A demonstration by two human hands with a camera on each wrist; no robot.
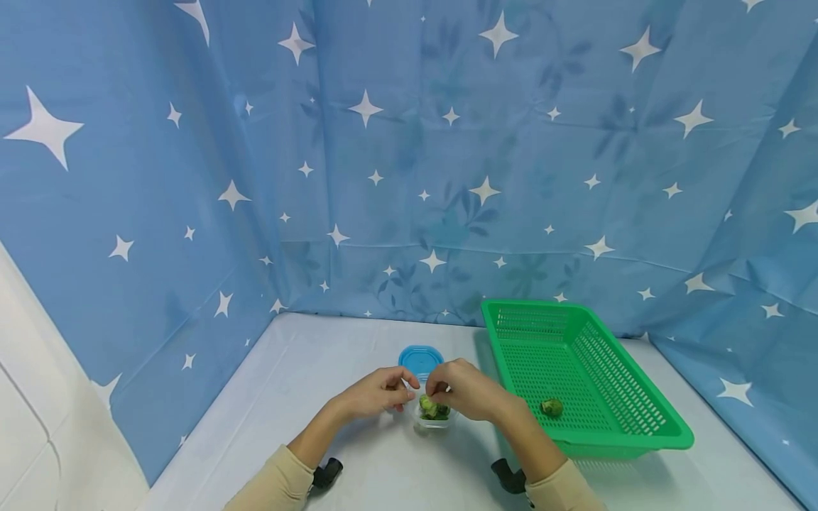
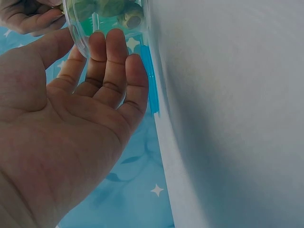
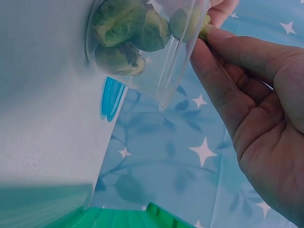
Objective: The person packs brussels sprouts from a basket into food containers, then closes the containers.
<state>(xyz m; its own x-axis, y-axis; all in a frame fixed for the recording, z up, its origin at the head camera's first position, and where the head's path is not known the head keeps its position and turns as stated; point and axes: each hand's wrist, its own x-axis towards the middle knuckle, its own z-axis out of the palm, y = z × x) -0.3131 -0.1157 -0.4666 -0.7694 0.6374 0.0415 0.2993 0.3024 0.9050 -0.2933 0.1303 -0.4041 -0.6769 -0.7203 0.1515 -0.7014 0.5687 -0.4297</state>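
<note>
A small clear plastic container (image 1: 434,424) stands on the table with several green Brussels sprouts (image 3: 118,23) inside. At its rim, my right hand (image 1: 469,390) pinches a Brussels sprout (image 3: 205,29) between thumb and index finger, partly hidden by the fingers. My left hand (image 1: 382,392) is at the container's left side, palm bare and fingers loosely bent, holding nothing. In the left wrist view its fingertips (image 2: 116,40) come right up to the clear wall.
Just behind the container lies a round blue lid (image 1: 420,360). To the right stands a large green perforated basket (image 1: 671,434) with one Brussels sprout (image 1: 552,407) in it. A blue star-patterned curtain (image 1: 396,213) hangs along the table's far edge.
</note>
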